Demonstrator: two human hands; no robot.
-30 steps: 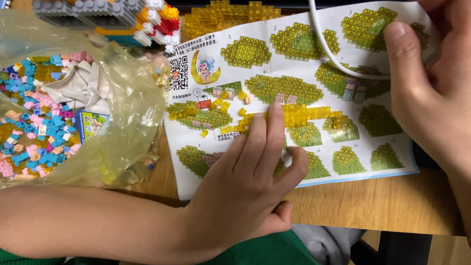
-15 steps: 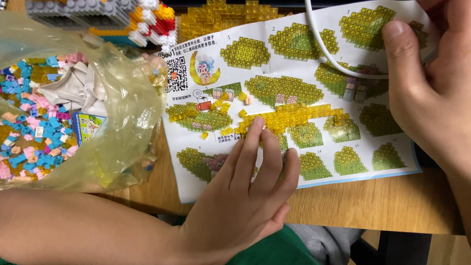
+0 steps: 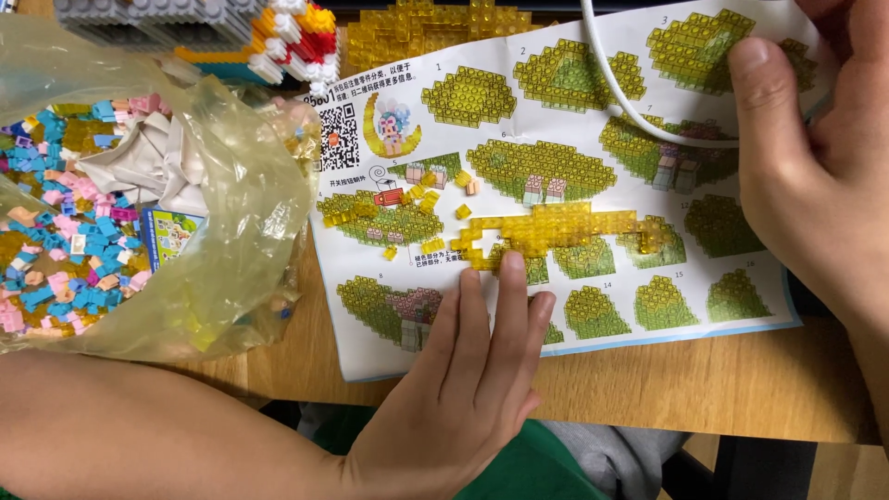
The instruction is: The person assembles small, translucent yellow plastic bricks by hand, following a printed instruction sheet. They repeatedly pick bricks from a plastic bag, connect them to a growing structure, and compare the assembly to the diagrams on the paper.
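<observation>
Nearest the wearer, the left hand [image 3: 468, 370] lies flat on the lower part of the instruction sheet [image 3: 574, 185], fingers stretched and close together, gripping nothing. Its middle fingertip touches the near edge of the strip of clear yellow bricks [image 3: 546, 231], seemingly to pin sheet and strip in place. That flat, joined strip lies in the middle of the sheet, over the printed build steps.

At the sheet's right edge the right hand [image 3: 820, 157] rests with its thumb pressed on the paper, apparently holding that corner down. The other fingers run out of frame, so whether they close on anything cannot be told.

Left of the sheet, a crumpled yellowish plastic bag [image 3: 222, 213] lies open, showing pink, blue and yellow loose bricks [image 3: 56, 231] and a small blue printed leaflet [image 3: 167, 233].

On the sheet's upper left sits a black square code beside a small round cartoon picture. A white cable [image 3: 630, 102] curves over its far part. Beyond the sheet's far edge lies a yellow brick plate [image 3: 426, 28], and left of that a partly built model [image 3: 231, 28] in grey, white, red and orange.
</observation>
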